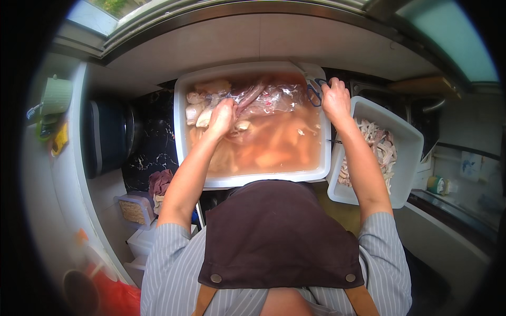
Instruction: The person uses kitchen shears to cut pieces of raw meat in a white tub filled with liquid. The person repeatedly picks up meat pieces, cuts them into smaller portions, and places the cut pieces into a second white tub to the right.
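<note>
My left hand (223,118) is closed around a long, dark pinkish piece of raw meat (252,96), which slants up to the right out of the fist. Beside it, a clear plastic bag (282,98) lies wet in the white plastic tub (178,130). Cloudy reddish water (272,148) fills much of this tub, with pale pieces of raw poultry (194,112) at its left end. Above the tub's far right corner, my right hand (336,100) grips the dark blue handles of scissors (314,94). Their blades point away to the upper left.
A second white tub (409,170), holding pale raw strips (387,154), stands under my right forearm. A dark bin-like appliance (106,138) is on the black marbled counter (152,134) at left. Below it are a crumpled cloth (160,181) and a clear container (136,209).
</note>
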A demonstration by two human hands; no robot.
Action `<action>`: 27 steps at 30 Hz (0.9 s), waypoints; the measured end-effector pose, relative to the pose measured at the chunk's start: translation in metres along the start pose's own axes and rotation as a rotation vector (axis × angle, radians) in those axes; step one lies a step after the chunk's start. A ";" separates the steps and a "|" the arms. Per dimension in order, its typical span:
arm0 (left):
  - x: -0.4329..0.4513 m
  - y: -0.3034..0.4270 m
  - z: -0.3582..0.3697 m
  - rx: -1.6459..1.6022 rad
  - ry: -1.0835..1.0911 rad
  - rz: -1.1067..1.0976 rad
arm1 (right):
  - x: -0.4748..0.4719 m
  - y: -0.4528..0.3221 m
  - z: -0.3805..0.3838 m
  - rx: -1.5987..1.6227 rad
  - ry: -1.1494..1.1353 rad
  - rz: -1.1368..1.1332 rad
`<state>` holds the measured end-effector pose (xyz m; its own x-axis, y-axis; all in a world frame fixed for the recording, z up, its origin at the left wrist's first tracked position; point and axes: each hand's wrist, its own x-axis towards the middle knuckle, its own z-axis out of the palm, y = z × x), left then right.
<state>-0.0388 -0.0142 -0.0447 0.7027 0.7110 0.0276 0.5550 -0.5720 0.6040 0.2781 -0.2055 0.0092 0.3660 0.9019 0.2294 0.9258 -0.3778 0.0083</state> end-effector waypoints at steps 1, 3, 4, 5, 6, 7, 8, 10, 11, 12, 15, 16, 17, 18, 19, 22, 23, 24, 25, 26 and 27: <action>0.000 0.001 -0.002 0.017 -0.022 -0.003 | 0.000 -0.002 0.000 -0.005 -0.013 0.008; 0.000 0.002 -0.007 0.047 -0.065 -0.005 | 0.002 -0.006 0.000 -0.038 -0.035 0.018; 0.001 -0.001 -0.008 0.046 -0.082 -0.003 | 0.003 -0.010 -0.001 -0.065 -0.044 0.020; 0.002 -0.001 -0.007 0.039 -0.098 -0.014 | 0.004 -0.011 -0.002 -0.092 -0.053 0.023; 0.001 0.002 -0.010 0.035 -0.115 -0.026 | 0.005 -0.010 0.000 -0.090 -0.062 0.009; 0.001 0.003 -0.012 0.030 -0.132 -0.038 | 0.005 -0.008 0.004 -0.070 -0.080 0.032; 0.003 0.004 -0.011 0.020 -0.142 -0.018 | 0.005 -0.007 0.007 -0.050 -0.098 0.055; 0.004 0.005 -0.010 0.003 -0.161 0.014 | 0.006 -0.006 0.009 0.000 -0.140 0.084; 0.005 0.004 -0.011 0.007 -0.175 0.024 | 0.007 -0.004 0.009 0.025 -0.163 0.094; 0.006 0.006 -0.013 0.011 -0.189 0.034 | 0.008 -0.004 0.006 0.051 -0.186 0.103; 0.008 0.008 -0.016 0.013 -0.215 0.048 | 0.015 -0.013 -0.002 0.119 -0.250 0.181; 0.009 0.007 -0.018 0.013 -0.220 0.050 | 0.016 -0.018 -0.007 0.111 -0.282 0.178; 0.010 0.007 -0.019 0.004 -0.240 0.030 | 0.016 -0.024 -0.013 0.103 -0.314 0.176; 0.011 0.007 -0.021 -0.006 -0.261 0.010 | 0.015 -0.026 -0.017 0.094 -0.346 0.175; 0.013 0.008 -0.022 -0.017 -0.282 -0.010 | 0.013 -0.026 -0.014 0.057 -0.339 0.145; 0.015 0.011 -0.029 -0.065 -0.282 -0.066 | 0.008 -0.020 -0.003 -0.035 -0.299 0.055; 0.015 0.010 -0.030 -0.084 -0.306 -0.097 | 0.006 -0.018 -0.002 -0.054 -0.273 0.025; 0.017 0.011 -0.032 -0.104 -0.328 -0.128 | 0.005 -0.016 -0.002 -0.075 -0.245 -0.007; 0.018 0.013 -0.034 -0.125 -0.350 -0.158 | 0.004 -0.014 -0.002 -0.084 -0.248 -0.001; 0.018 0.015 -0.035 -0.092 -0.327 -0.121 | 0.002 -0.012 -0.003 -0.092 -0.251 0.006; 0.018 0.012 -0.033 -0.117 -0.331 -0.145 | 0.002 -0.010 -0.004 -0.102 -0.253 0.010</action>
<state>-0.0342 0.0053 -0.0105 0.7373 0.5991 -0.3122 0.6180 -0.4114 0.6699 0.2695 -0.2011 0.0137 0.3989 0.9168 -0.0202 0.9124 -0.3946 0.1086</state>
